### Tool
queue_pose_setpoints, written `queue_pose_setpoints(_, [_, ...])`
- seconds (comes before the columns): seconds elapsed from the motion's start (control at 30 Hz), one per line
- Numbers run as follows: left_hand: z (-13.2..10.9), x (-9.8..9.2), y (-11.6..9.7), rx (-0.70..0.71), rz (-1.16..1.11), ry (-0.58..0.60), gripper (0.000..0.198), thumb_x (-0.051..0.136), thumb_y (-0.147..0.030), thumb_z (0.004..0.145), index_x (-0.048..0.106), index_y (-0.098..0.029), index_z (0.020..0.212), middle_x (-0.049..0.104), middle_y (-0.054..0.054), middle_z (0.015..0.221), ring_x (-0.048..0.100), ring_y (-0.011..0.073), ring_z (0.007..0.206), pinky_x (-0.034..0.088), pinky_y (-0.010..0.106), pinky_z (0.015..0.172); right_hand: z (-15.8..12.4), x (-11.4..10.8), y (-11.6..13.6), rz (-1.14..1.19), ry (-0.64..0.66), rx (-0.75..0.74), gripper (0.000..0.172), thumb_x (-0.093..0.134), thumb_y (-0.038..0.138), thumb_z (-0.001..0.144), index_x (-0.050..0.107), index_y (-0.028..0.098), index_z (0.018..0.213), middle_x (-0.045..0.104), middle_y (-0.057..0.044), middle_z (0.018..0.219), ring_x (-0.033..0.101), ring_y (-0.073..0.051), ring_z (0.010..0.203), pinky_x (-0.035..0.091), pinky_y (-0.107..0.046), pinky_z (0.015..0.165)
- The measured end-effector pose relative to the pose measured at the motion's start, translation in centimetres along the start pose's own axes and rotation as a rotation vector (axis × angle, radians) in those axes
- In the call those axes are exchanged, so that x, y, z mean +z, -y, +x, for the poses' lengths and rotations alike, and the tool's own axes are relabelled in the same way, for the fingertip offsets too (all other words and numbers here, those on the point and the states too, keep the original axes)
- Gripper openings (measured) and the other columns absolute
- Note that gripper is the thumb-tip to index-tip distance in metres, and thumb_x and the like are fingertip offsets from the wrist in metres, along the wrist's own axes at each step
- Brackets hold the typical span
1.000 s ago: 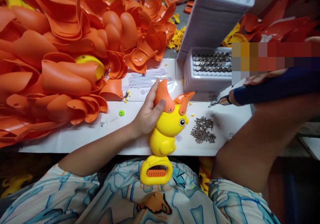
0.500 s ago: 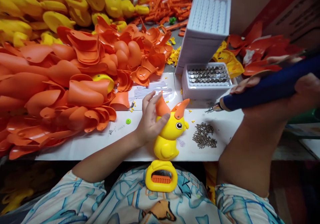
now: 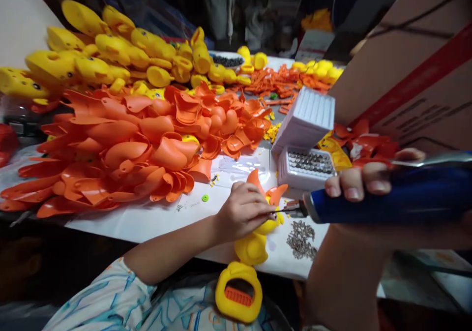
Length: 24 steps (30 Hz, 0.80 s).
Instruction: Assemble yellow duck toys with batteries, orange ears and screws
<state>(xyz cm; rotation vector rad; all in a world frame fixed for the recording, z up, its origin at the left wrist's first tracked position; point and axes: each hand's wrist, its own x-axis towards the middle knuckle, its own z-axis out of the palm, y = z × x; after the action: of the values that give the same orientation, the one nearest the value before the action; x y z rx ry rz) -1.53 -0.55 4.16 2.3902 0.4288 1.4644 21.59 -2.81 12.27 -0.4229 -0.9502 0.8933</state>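
Observation:
The yellow duck toy [image 3: 251, 248] with orange flaps on its head lies on the white work surface, its looped handle [image 3: 221, 291] over the near edge. Across the duck's head, my left hand [image 3: 245, 210] is closed with fingertips pinched together at the screwdriver's tip. Whatever sits between those fingertips is too small and hidden to make out. My right hand [image 3: 359, 182] wraps around a blue electric screwdriver [image 3: 401, 193], held level with its bit pointing left at the duck's head. A pile of small screws [image 3: 301, 240] lies just right of the duck.
Orange curved flaps [image 3: 125, 154] are heaped on the left, with yellow duck bodies [image 3: 147, 45] behind them. A white box of metal discs [image 3: 306, 173] stands beyond the screwdriver, beside a tilted white block [image 3: 304, 119]. A green ring [image 3: 205, 198] lies left of my hand. A carton [image 3: 409, 75] rises at right.
The screwdriver has come left until its bit meets my left fingertips. My left hand has moved from the duck's flap to a pinch over its head. The view has tilted up.

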Motion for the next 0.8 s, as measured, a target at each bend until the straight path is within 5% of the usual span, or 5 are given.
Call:
queue_pose_setpoints(0.07, [0.2,-0.2,-0.1,-0.013,-0.027,-0.01,0.012,0.073,-0.028,0.089,0.071,-0.016,0.094,0.075,0.002,0.083,0.063,0.0168,0.083,0.044,0.035,0.081,-0.1,1.9,-0.3,-0.021,0.111,-0.065,0.061,0.062,0.075,0.073,0.077,0.023,0.101,0.039,0.0,0.056,0.038,-0.011,0.044,0.041,-0.028,0.042])
queue_pose_setpoints(0.27, [0.2,-0.3,-0.2,-0.091,0.022,-0.028,0.01,0.065,-0.024,0.093,0.072,-0.017,0.093,0.076,0.002,0.08,0.064,0.016,0.077,0.045,0.035,0.078,-1.2,4.1,0.1,-0.16,-0.256,-0.019,0.048,0.069,0.067,0.062,0.071,0.026,0.087,0.036,-0.001,0.062,0.039,-0.014,0.051,0.041,-0.035,0.05])
queue_pose_setpoints(0.47, [-0.3,0.3,0.3,-0.157,-0.004,-0.037,0.009,0.064,-0.018,0.091,0.073,-0.018,0.094,0.077,0.002,0.082,0.067,0.0153,0.078,0.047,0.034,0.077,-1.5,4.8,0.4,-0.217,-0.391,-0.045,0.054,0.075,0.071,0.052,0.066,0.024,0.077,0.03,0.0,0.063,0.035,-0.014,0.051,0.036,-0.036,0.049])
queue_pose_setpoints(0.6, [-0.4,0.4,0.4,-0.175,0.002,-0.01,0.009,0.071,-0.026,0.089,0.072,-0.018,0.085,0.075,0.0,0.076,0.064,0.0149,0.074,0.045,0.034,0.076,-1.9,4.2,-0.3,-0.165,-0.331,-0.049,0.049,0.07,0.068,0.062,0.071,0.024,0.085,0.035,-0.001,0.063,0.039,-0.014,0.05,0.04,-0.035,0.047])
queue_pose_setpoints(0.8, [-0.1,-0.1,0.2,-0.146,0.064,0.06,0.008,0.067,-0.013,0.089,0.071,-0.02,0.086,0.07,-0.002,0.075,0.059,0.0146,0.075,0.044,0.031,0.075,-2.5,3.4,-1.8,0.006,-0.027,-0.051,0.042,0.062,0.06,0.083,0.07,0.024,0.102,0.05,-0.002,0.068,0.054,-0.014,0.057,0.051,-0.03,0.055])
